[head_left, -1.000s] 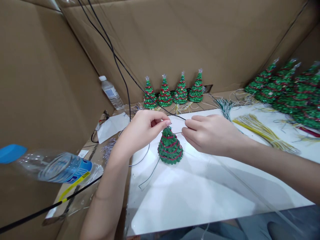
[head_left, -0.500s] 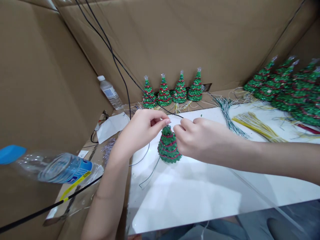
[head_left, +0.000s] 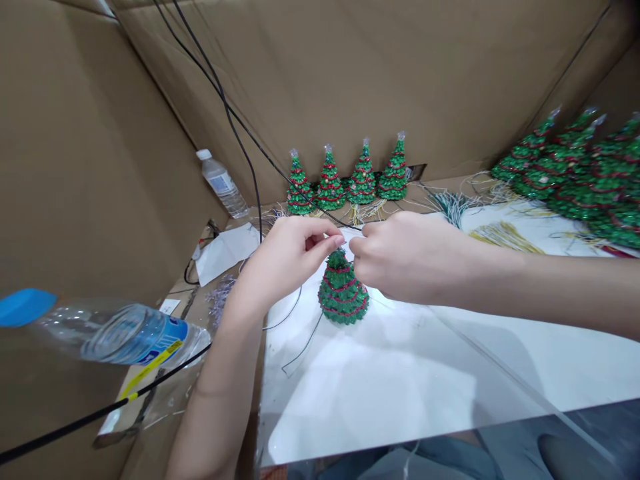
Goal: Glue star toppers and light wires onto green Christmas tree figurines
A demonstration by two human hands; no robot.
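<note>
A small green beaded Christmas tree (head_left: pixel 343 297) with red garland stands upright on the white board (head_left: pixel 370 380). Just above its tip, my left hand (head_left: pixel 307 247) pinches thumb and forefinger together; a tiny glint shows at the fingertips, too small to name. My right hand (head_left: pixel 400 257) is closed beside the tree's upper right side, its knuckles near the left fingertips. What the right fingers hold, if anything, is hidden. A thin dark wire (head_left: pixel 305 351) trails from the tree's left side onto the board. One black cable (head_left: pixel 280 163) runs down to near the right hand.
Several finished trees with clear stars (head_left: pixel 330 183) line the back, and more trees (head_left: pixel 575 167) crowd the right. Bundles of green-white wires (head_left: pixel 453 208) and yellow wires (head_left: pixel 505 235) lie behind my right arm. A large bottle (head_left: pixel 135 333) and a smaller bottle (head_left: pixel 223 185) are at left.
My right hand has risen slightly, its forearm now covering more of the wire bundles. The left hand keeps its pinch above the tree's tip. The whole view has shifted a little.
</note>
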